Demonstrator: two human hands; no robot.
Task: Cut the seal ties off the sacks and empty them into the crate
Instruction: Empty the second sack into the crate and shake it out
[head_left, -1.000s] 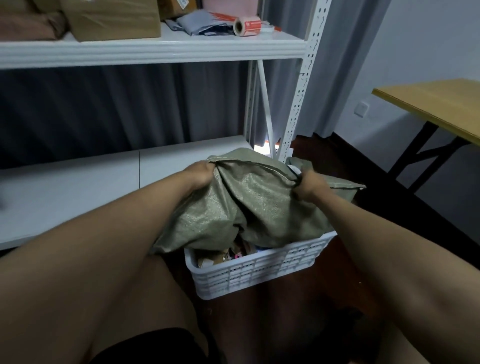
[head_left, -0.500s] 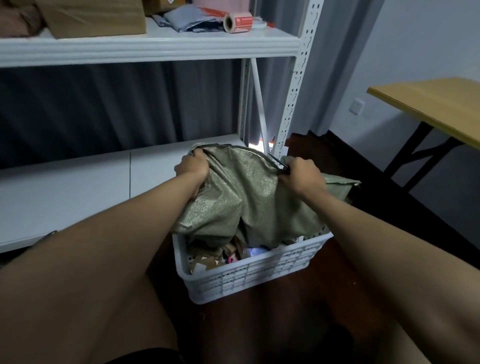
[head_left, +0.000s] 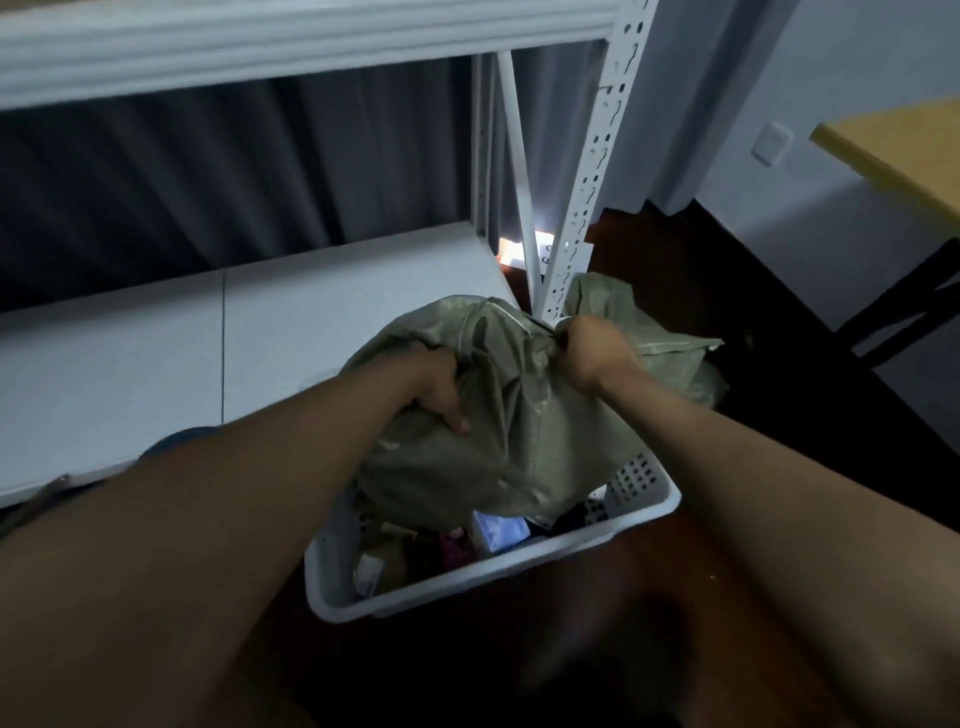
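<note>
Green woven sack (head_left: 519, 426) hangs bunched over the white crate (head_left: 498, 577), mouth down inside it. My left hand (head_left: 436, 389) grips a fistful of the fabric, fingers curled round it; right hand (head_left: 592, 348) pinches the top edge, also closed tight on the cloth. Boxes & small packets (head_left: 498, 530) lie in the crate under the sack. Crate sits on dark floor (head_left: 779, 312), just beside the white shelf rack (head_left: 582, 182). Wood table (head_left: 898, 150) far right.
</note>
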